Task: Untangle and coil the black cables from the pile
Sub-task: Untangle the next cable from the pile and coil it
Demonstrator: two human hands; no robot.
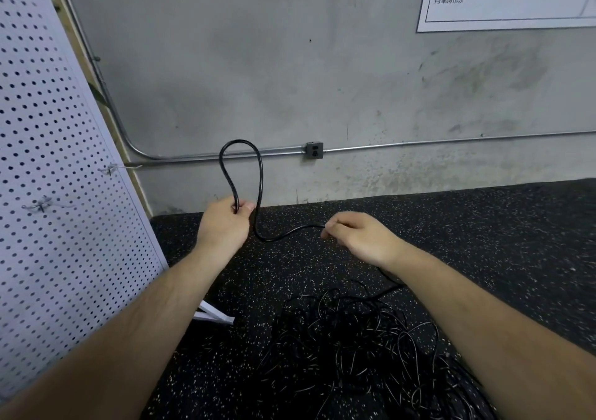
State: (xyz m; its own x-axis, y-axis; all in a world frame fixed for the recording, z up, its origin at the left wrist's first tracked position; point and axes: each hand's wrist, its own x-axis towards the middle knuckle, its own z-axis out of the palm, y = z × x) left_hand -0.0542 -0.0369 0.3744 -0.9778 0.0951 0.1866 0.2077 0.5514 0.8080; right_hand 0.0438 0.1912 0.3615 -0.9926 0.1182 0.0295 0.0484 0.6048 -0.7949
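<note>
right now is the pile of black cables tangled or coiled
Tangled: the pile lies in loose crossing strands; only one cable loop stands above the left hand.

You get flat, even, rather dim light across the grey wall [290,64], your wide lens bows the wall pipe [419,144] and leans the pegboard [48,161] at the edges, and the thin strands of the cable pile [354,339] smear softly into the dark speckled floor [500,226].

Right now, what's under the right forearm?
The tangled cable pile on the speckled floor mat. The forearm covers the pile's right edge and part of the cable running from the right hand to it.
</note>
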